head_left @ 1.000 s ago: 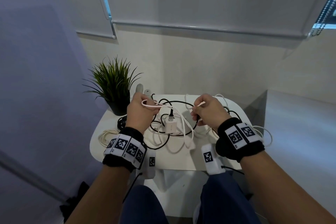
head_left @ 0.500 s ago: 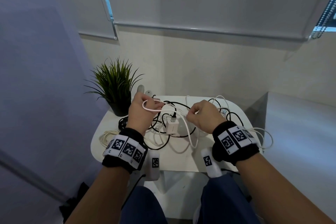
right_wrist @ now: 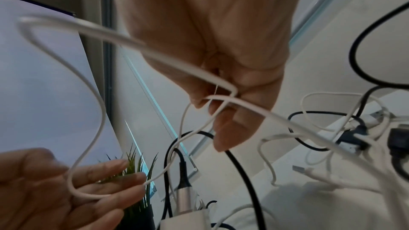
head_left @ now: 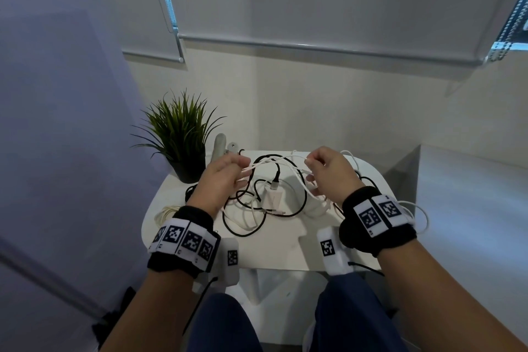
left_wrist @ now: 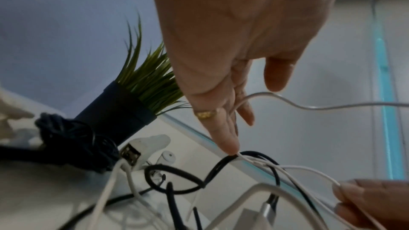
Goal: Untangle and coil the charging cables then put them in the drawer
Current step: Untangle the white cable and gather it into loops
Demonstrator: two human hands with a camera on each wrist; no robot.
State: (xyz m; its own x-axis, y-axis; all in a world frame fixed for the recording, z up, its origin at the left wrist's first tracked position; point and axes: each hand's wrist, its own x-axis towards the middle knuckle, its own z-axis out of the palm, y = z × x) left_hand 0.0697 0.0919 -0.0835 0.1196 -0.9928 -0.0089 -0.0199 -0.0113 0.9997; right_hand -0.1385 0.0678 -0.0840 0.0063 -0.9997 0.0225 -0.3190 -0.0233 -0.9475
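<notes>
Stretching between two raised hands, a white charging cable (head_left: 281, 161) hangs above the middle of a small white desk (head_left: 285, 251). The left hand (head_left: 220, 183), at nine o'clock of the tangle, has its fingers largely extended, with the cable threaded between them and looped across the palm, as the right wrist view shows. The right hand (head_left: 331, 174), at three o'clock, pinches the same cable between curled fingers and thumb. Beneath them lies the rest of the knot: a black cable (head_left: 245, 203) looping over further white cables, and a white charger block (head_left: 273, 198) with a plug standing in it at the centre. A coiled pale cable (head_left: 165, 213) rests at the desk's eight o'clock edge, and a potted green plant (head_left: 180, 134) stands at ten o'clock. Both wrists wear black bands with printed markers.
</notes>
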